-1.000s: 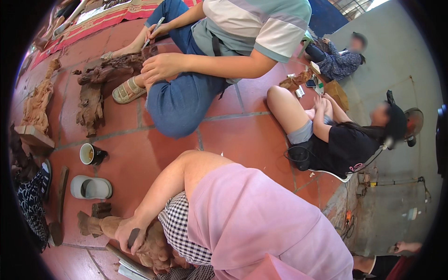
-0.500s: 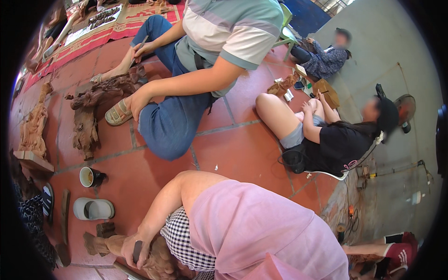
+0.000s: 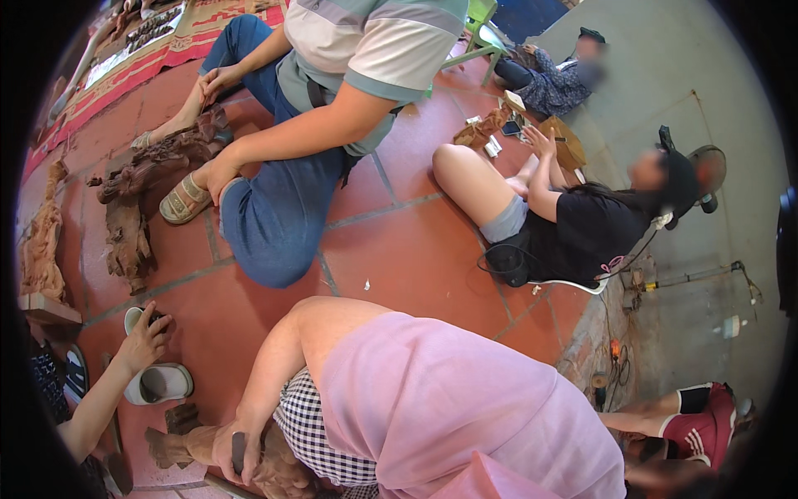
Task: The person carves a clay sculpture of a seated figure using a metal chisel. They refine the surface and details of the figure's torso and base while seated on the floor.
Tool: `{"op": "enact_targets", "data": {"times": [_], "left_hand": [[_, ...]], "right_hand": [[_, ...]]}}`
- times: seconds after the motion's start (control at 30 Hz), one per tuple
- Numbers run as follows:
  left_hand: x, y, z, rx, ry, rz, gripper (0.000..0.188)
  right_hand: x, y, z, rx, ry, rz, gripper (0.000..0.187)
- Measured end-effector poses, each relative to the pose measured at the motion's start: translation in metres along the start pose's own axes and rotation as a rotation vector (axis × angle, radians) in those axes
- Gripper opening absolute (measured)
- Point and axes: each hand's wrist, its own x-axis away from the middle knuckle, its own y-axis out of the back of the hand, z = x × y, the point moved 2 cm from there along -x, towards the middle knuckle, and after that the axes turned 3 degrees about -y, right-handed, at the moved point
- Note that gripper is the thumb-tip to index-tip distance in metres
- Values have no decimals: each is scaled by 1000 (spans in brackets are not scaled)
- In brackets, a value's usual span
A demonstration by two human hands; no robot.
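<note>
Right hand (image 3: 226, 449), at near left, grips a small dark block (image 3: 239, 453), fingers curled round it, just over a brown wood carving (image 3: 278, 466). Carving lies low beside a checked cloth (image 3: 316, 428), its narrow end pointing left; rest partly hidden by hand and cloth. Left hand out of view; cannot tell its state. Pink sleeve (image 3: 465, 391) fills near centre.

Short dark wood piece (image 3: 181, 418) just beyond the carving's narrow end. Pale grey clog (image 3: 162, 384) farther off, on red tile floor (image 3: 399, 258). Co-worker's hand (image 3: 143, 343) comes in from left over a cup (image 3: 131, 318); contact unclear.

Far left: two more carvings, one dark and gnarled (image 3: 126, 245), one paler (image 3: 41, 241), apart from each other. Person in striped shirt (image 3: 374, 50) sits beyond, one leg bent. Person in black top (image 3: 594, 229) sits at right, both hands raised before the knees.
</note>
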Motion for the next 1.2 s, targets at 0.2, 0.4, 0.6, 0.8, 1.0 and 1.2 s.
{"op": "enact_targets", "data": {"times": [0.2, 0.4, 0.6, 0.8, 1.0, 1.2], "left_hand": [[-3, 1, 1, -3, 7, 17, 55], [-2, 4, 3, 6, 15, 18, 56], [2, 6, 8, 7, 27, 17, 56], [6, 6, 11, 11, 33, 19, 57], [10, 10, 17, 21, 46, 19, 57], [14, 10, 21, 31, 45, 24, 58]], "right_hand": [[-4, -8, -1, -6, 6, -24, 19], [-5, -10, -3, -7, 15, -25, 19], [2, -9, 3, -3, 31, -34, 19], [9, -8, 8, 1, 31, -40, 19], [3, -12, 6, -5, 41, -31, 19], [6, -12, 12, 15, 46, -34, 19]]}}
